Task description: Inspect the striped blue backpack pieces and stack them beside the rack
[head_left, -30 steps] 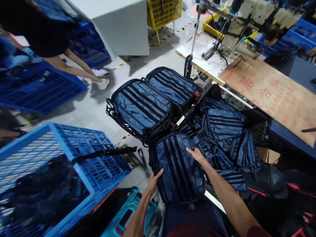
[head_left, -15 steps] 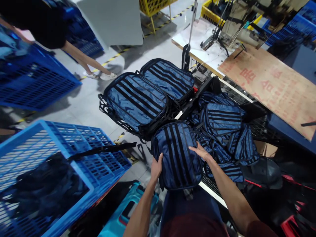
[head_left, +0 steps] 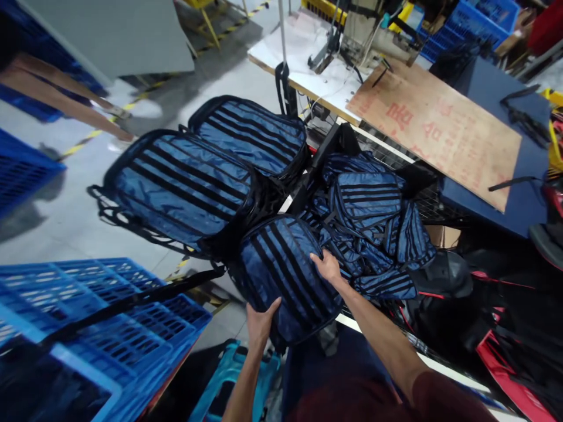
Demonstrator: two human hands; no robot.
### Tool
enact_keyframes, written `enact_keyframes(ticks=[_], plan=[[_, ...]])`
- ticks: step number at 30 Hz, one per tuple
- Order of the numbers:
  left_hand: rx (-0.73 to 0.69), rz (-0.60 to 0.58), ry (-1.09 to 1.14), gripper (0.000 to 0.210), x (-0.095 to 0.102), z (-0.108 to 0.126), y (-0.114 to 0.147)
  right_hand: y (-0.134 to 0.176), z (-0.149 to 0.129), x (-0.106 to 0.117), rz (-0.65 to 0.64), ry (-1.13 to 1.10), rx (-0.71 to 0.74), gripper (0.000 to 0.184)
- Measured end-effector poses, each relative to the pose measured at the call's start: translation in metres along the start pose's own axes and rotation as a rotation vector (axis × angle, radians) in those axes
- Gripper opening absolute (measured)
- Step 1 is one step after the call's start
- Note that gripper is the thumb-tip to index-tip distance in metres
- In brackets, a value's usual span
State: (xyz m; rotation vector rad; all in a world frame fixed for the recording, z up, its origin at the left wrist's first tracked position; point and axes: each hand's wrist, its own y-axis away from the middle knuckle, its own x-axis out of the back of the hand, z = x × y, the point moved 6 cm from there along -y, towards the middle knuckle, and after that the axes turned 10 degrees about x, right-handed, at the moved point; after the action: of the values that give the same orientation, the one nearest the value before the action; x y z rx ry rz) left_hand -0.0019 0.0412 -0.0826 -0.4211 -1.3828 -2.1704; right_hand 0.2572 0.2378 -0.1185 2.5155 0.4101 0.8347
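Note:
A blue backpack [head_left: 285,275] with three black stripes lies in front of me, held between both hands. My left hand [head_left: 260,319] grips its lower left side, thumb on the striped face and fingers hidden underneath. On its right side my right hand [head_left: 328,266] is closed around the edge, thumb on top. Past it, a larger striped backpack [head_left: 180,179] and another striped backpack [head_left: 253,132] lie side by side, faces up. To the right is a heap of blue striped bag pieces [head_left: 369,196].
A blue plastic crate [head_left: 127,275] with a black strap across it stands at left. A teal case [head_left: 231,375] is below. At the upper right are a sewing table [head_left: 303,44] and a wooden board [head_left: 440,132]. A person's legs [head_left: 65,97] show at upper left.
The view has swung to the right, so everything sits further left. The held backpack has tilted, its upper end leaning left toward the larger backpack. Both hands keep their hold on it.

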Motion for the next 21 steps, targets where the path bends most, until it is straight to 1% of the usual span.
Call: enact_keyframes(ticks=[2, 3, 5, 6, 8, 9, 11, 13, 15, 16, 18, 21], plan=[[0.036, 0.078, -0.051, 0.089, 0.004, -0.005, 0.000, 0.002, 0.001, -0.005, -0.011, -0.048, -0.003, 0.040], [0.060, 0.097, -0.068, 0.090, 0.004, -0.006, 0.000, 0.001, 0.002, -0.006, -0.019, -0.085, -0.001, 0.038], [0.080, 0.097, -0.055, 0.092, 0.004, -0.004, 0.001, -0.006, 0.004, -0.003, -0.033, -0.185, 0.011, 0.039], [0.067, 0.081, -0.020, 0.092, 0.003, -0.001, 0.002, -0.013, 0.005, 0.002, -0.029, -0.246, 0.019, 0.042], [0.017, 0.029, 0.080, 0.089, 0.003, 0.004, 0.005, -0.033, 0.012, 0.023, 0.024, -0.376, 0.015, 0.045], [0.000, 0.014, 0.125, 0.089, 0.004, 0.005, 0.008, -0.045, 0.018, 0.039, 0.073, -0.440, -0.004, 0.044], [0.026, 0.029, 0.155, 0.096, 0.012, -0.002, 0.013, -0.074, 0.034, 0.073, 0.197, -0.561, -0.074, 0.041], [0.106, 0.110, 0.141, 0.105, 0.026, -0.017, 0.019, -0.104, 0.051, 0.105, 0.311, -0.675, -0.162, 0.042], [0.156, 0.202, 0.190, 0.111, 0.044, -0.033, 0.026, -0.133, 0.066, 0.126, 0.383, -0.783, -0.249, 0.040], [0.154, 0.241, 0.243, 0.114, 0.052, -0.039, 0.030, -0.145, 0.071, 0.132, 0.402, -0.834, -0.290, 0.038], [0.127, 0.321, 0.361, 0.119, 0.068, -0.050, 0.037, -0.164, 0.076, 0.136, 0.420, -0.931, -0.363, 0.032], [0.084, 0.445, 0.498, 0.114, 0.086, -0.055, 0.053, -0.175, 0.072, 0.140, 0.438, -1.065, -0.417, 0.028]])
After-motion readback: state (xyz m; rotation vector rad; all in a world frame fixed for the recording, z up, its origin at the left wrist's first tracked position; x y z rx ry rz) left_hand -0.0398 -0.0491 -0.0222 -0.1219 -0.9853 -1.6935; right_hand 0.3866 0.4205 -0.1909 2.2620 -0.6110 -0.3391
